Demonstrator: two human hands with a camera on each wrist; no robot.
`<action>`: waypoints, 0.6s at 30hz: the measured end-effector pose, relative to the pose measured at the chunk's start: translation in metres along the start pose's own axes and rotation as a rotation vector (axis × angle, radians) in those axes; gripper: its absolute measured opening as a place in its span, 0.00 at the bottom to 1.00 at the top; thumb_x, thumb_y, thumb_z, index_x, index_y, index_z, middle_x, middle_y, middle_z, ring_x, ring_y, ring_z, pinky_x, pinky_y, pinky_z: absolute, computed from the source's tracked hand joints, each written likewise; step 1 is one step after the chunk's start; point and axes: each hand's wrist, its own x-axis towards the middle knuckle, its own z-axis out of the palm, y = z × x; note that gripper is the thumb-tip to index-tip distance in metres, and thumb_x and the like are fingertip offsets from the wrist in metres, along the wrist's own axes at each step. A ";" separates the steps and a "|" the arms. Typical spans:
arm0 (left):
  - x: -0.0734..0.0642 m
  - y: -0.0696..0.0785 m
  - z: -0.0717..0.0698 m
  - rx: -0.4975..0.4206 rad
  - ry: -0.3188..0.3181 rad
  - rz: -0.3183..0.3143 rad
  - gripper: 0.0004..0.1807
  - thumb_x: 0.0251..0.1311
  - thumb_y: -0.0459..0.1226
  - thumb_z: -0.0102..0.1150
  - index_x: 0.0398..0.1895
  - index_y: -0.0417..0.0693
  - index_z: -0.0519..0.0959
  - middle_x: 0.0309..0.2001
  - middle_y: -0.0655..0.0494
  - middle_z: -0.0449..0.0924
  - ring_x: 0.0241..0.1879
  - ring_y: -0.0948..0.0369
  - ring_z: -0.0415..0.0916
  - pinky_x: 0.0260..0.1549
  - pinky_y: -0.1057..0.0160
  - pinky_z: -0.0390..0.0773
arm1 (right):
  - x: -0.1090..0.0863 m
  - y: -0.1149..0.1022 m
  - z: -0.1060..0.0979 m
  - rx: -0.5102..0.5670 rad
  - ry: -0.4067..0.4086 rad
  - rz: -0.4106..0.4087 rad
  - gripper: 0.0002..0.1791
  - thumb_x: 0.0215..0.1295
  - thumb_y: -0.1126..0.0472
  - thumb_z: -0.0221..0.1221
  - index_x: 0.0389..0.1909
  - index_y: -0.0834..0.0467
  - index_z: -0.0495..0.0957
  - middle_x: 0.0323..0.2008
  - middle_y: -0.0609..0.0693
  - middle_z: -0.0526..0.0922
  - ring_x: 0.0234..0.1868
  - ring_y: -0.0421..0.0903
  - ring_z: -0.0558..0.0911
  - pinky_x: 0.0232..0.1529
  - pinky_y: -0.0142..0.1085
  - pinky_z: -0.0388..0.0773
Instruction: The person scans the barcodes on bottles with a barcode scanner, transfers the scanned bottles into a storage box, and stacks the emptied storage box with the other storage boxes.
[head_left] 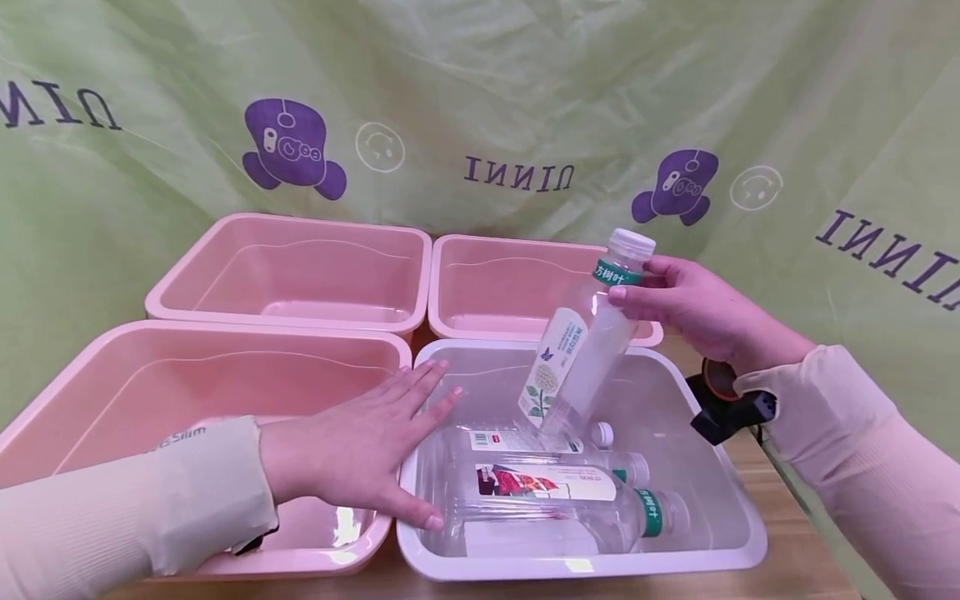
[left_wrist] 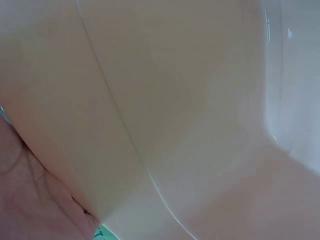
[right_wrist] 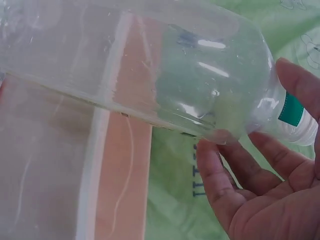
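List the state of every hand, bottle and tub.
White tub: upright, lidless
Front-left pink tub: upright, lidless
Back-left pink tub: upright, lidless
Back-right pink tub: upright, lidless
Held plastic bottle: capped, tilted
Lying plastic bottles: on their sides in the white tub
Left hand: fingers spread at the white tub's rim
Right hand: gripping the held bottle

Green-banded clear bottle [head_left: 588,350], pink tubs [head_left: 315,267]

1. Long pale cream sleeves [head_left: 82,525], kinda finely ribbed.
2. Cuffs [head_left: 817,408] are wide and a bit crinkly tbh.
3. Chunky black gadget [head_left: 731,421] at the right wrist, round orange-brown rim [head_left: 718,379] on it.
4. Sliver of something black [head_left: 257,542] under the left cuff.
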 end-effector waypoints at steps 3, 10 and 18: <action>0.000 0.000 0.000 -0.001 -0.003 -0.005 0.67 0.52 0.80 0.50 0.84 0.45 0.49 0.83 0.39 0.34 0.81 0.47 0.30 0.77 0.43 0.40 | -0.004 0.000 -0.008 0.005 0.020 -0.026 0.25 0.74 0.62 0.62 0.67 0.62 0.69 0.46 0.44 0.85 0.48 0.41 0.83 0.53 0.31 0.78; 0.001 0.001 -0.001 -0.016 -0.018 -0.018 0.68 0.52 0.80 0.51 0.84 0.45 0.49 0.83 0.40 0.33 0.82 0.47 0.30 0.77 0.44 0.40 | -0.015 0.004 -0.042 0.236 0.024 -0.155 0.15 0.73 0.72 0.59 0.53 0.53 0.83 0.46 0.49 0.88 0.46 0.43 0.86 0.50 0.30 0.80; -0.001 0.003 -0.002 0.018 -0.039 0.000 0.67 0.54 0.80 0.48 0.84 0.43 0.47 0.82 0.36 0.32 0.81 0.45 0.30 0.77 0.42 0.41 | -0.024 0.015 -0.087 0.505 0.073 -0.283 0.17 0.76 0.75 0.51 0.56 0.59 0.82 0.49 0.54 0.86 0.47 0.46 0.86 0.48 0.33 0.84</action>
